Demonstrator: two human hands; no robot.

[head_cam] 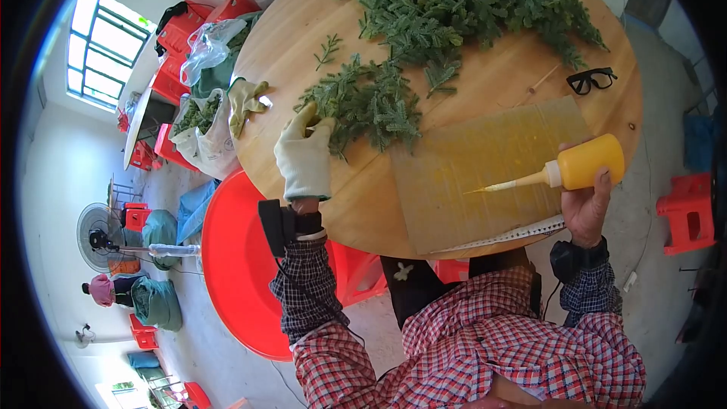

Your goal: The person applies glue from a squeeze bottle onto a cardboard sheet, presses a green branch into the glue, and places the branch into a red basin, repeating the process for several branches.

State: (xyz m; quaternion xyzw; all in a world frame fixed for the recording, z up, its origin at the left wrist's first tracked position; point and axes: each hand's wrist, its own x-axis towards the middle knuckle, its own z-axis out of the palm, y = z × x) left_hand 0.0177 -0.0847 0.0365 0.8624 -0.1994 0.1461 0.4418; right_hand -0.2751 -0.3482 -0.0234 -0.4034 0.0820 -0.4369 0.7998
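My left hand (304,150), in a white knit glove, touches the left edge of a small pile of green fir-like sprigs (377,105); whether its fingers grip a sprig is unclear. Bare, my right hand (588,199) holds a yellow squeeze bottle (590,162), tilted on its side, its long nozzle pointing left above a flat cardboard sheet (477,170) with yellow smears. A larger heap of green sprigs (454,0) lies at the table's far side. One loose sprig (328,52) lies left of the heap, on the round wooden table (284,40).
Black-framed glasses (590,80) and a thin stick (544,79) lie at the right. A spare glove (245,103) hangs over the left table edge. Beyond stand a sack of greenery (204,139), a big red basin (241,272), red stools (687,213), a fan (99,238) and a person (108,289).
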